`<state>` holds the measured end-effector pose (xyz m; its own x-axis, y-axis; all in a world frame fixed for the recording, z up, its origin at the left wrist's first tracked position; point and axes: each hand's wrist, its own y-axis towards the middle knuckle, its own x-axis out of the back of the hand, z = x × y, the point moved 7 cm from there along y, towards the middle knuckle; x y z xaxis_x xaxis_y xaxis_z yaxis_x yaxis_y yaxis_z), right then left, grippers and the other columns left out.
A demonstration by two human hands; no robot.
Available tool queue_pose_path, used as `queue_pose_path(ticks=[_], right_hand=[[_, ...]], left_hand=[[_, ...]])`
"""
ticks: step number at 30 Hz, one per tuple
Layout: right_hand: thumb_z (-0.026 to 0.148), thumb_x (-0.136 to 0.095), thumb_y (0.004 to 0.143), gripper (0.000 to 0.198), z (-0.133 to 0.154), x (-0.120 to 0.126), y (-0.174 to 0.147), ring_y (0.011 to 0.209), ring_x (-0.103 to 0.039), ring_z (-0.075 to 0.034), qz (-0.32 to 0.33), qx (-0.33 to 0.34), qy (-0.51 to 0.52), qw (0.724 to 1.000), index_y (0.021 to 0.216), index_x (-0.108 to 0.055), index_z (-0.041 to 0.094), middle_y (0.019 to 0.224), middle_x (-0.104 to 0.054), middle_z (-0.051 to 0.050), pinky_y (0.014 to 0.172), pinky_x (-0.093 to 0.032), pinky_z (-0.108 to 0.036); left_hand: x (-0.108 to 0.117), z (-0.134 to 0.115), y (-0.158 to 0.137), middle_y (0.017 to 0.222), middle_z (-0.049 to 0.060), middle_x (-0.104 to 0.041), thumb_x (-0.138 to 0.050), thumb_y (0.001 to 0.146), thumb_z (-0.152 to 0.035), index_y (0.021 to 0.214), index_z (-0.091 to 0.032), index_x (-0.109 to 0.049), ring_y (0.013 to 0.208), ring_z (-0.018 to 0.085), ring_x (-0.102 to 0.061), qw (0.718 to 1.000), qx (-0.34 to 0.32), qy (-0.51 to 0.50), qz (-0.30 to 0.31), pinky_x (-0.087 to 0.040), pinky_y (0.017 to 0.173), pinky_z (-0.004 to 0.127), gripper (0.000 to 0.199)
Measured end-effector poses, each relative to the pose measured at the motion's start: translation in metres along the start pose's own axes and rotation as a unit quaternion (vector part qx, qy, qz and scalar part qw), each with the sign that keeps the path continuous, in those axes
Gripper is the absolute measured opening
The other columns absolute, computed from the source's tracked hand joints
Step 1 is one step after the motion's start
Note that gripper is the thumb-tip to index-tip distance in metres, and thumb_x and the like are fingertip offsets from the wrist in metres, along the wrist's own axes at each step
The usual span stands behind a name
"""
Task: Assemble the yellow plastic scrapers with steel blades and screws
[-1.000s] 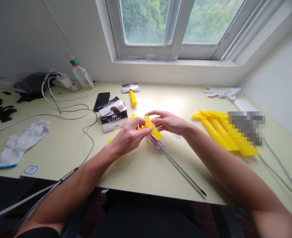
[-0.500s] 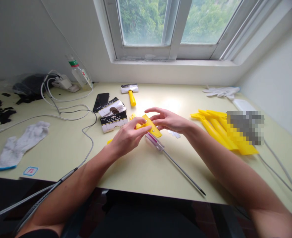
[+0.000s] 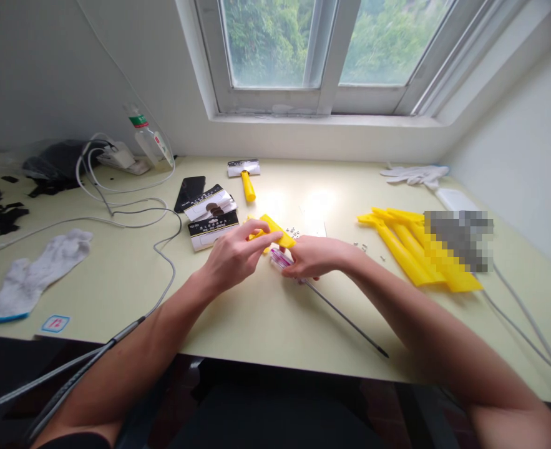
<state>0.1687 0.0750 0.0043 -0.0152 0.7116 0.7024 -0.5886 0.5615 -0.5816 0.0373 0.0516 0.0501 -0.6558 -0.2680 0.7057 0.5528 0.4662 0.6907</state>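
Note:
My left hand (image 3: 233,254) pinches a flat yellow plastic scraper piece (image 3: 277,231) between thumb and fingers, tilted above the table. Another bit of yellow plastic shows behind those fingers. Just right of it, my right hand (image 3: 313,255) closes from above around the clear and purple handle of a screwdriver (image 3: 281,258). The screwdriver's long metal shaft points toward the front right, its dark tip near the table edge. Small metal nuts (image 3: 294,232) are grouped behind my right hand, and a few screws (image 3: 364,247) are scattered to its right.
Several yellow scraper handles (image 3: 409,249) are piled at right. An assembled scraper (image 3: 248,186) lies toward the window, near printed cards (image 3: 213,229) and a phone (image 3: 190,192). White gloves (image 3: 45,271) and a looping cable (image 3: 168,249) occupy the left.
My right hand has left the yellow piece, moved down and closed on the screwdriver handle. The left hand keeps the yellow piece, now tilted differently and slightly left.

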Motion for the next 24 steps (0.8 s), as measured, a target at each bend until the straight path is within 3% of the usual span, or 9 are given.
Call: queue_pose_path(ticks=[2, 5, 9, 12, 15, 17, 19, 22, 24], right_hand=[[0.037, -0.054, 0.082, 0.026, -0.002, 0.004, -0.002, 0.052, -0.058, -0.014, -0.018, 0.006, 0.025, 1.000, 0.097, -0.057, 0.016, 0.066, -0.064, -0.002, 0.052, -0.044, -0.026], [0.034, -0.062, 0.078, 0.046, -0.017, 0.026, -0.017, 0.054, -0.059, -0.016, -0.087, -0.017, 0.095, 0.992, 0.120, -0.049, 0.019, 0.071, -0.067, -0.003, 0.049, -0.042, -0.026], [0.029, -0.063, 0.079, 0.042, -0.036, 0.065, -0.051, 0.048, -0.053, -0.014, -0.205, -0.007, 0.212, 0.955, 0.118, -0.050, 0.023, 0.063, -0.061, 0.001, 0.043, -0.038, -0.026], [0.024, -0.064, 0.077, 0.042, -0.046, 0.097, -0.079, 0.043, -0.047, -0.010, -0.345, 0.064, 0.326, 0.878, 0.115, -0.046, 0.025, 0.059, -0.054, 0.005, 0.041, -0.032, -0.024], [0.021, -0.062, 0.074, 0.044, -0.050, 0.122, -0.110, 0.040, -0.044, -0.010, -0.512, 0.170, 0.386, 0.748, 0.112, -0.040, 0.026, 0.055, -0.048, 0.009, 0.040, -0.029, -0.025], [0.019, -0.061, 0.073, 0.043, -0.048, 0.128, -0.128, 0.040, -0.043, -0.010, -0.596, 0.216, 0.368, 0.681, 0.109, -0.038, 0.027, 0.056, -0.045, 0.010, 0.040, -0.029, -0.025], [0.019, -0.060, 0.075, 0.041, -0.043, 0.128, -0.137, 0.042, -0.042, -0.007, -0.648, 0.232, 0.325, 0.648, 0.107, -0.038, 0.029, 0.065, -0.049, 0.008, 0.041, -0.029, -0.025], [0.021, -0.060, 0.078, 0.038, -0.036, 0.126, -0.141, 0.045, -0.042, -0.004, -0.681, 0.252, 0.263, 0.636, 0.108, -0.038, 0.031, 0.085, -0.054, 0.004, 0.041, -0.029, -0.024], [0.019, -0.060, 0.078, 0.039, -0.035, 0.125, -0.139, 0.043, -0.040, -0.004, -0.684, 0.271, 0.239, 0.634, 0.109, -0.039, 0.029, 0.081, -0.052, 0.005, 0.040, -0.028, -0.024]], left_hand=[[0.003, -0.001, 0.001, 0.108, 0.006, -0.063, -0.057, 0.091, -0.008, 0.115, -0.021, -0.065, 0.083, 0.013, -0.067, 1.000, 0.001, -0.009, -0.013, -0.060, 0.073, 0.030, 0.029], [0.007, -0.002, 0.002, 0.108, 0.007, -0.064, -0.057, 0.092, -0.010, 0.116, -0.021, -0.064, 0.085, 0.013, -0.068, 0.999, 0.006, -0.019, -0.030, -0.059, 0.075, 0.029, 0.028], [0.009, -0.002, 0.003, 0.107, 0.007, -0.066, -0.057, 0.093, -0.012, 0.113, -0.021, -0.063, 0.091, 0.015, -0.068, 0.999, 0.017, -0.026, -0.035, -0.059, 0.080, 0.032, 0.023], [0.007, -0.003, 0.004, 0.107, 0.007, -0.066, -0.056, 0.093, -0.011, 0.111, -0.021, -0.063, 0.091, 0.015, -0.068, 0.999, 0.013, -0.031, -0.021, -0.059, 0.077, 0.030, 0.022], [0.002, -0.007, 0.003, 0.106, 0.007, -0.068, -0.057, 0.092, -0.011, 0.107, -0.020, -0.064, 0.091, 0.015, -0.068, 1.000, -0.011, -0.027, 0.002, -0.058, 0.075, 0.030, 0.019], [-0.002, -0.011, 0.002, 0.104, 0.006, -0.069, -0.058, 0.091, -0.011, 0.104, -0.021, -0.065, 0.090, 0.015, -0.068, 0.999, -0.030, -0.019, 0.018, -0.057, 0.075, 0.029, 0.017], [-0.007, -0.013, 0.000, 0.103, 0.004, -0.071, -0.059, 0.091, -0.010, 0.102, -0.021, -0.065, 0.088, 0.014, -0.069, 0.998, -0.040, -0.010, 0.037, -0.056, 0.074, 0.028, 0.017], [-0.014, -0.014, -0.003, 0.105, 0.003, -0.071, -0.059, 0.090, -0.009, 0.101, -0.022, -0.066, 0.084, 0.014, -0.068, 0.997, -0.043, 0.000, 0.061, -0.054, 0.073, 0.028, 0.018], [-0.016, -0.014, -0.004, 0.105, 0.002, -0.071, -0.058, 0.090, -0.009, 0.102, -0.023, -0.066, 0.083, 0.013, -0.068, 0.996, -0.045, 0.005, 0.072, -0.052, 0.071, 0.027, 0.020]])
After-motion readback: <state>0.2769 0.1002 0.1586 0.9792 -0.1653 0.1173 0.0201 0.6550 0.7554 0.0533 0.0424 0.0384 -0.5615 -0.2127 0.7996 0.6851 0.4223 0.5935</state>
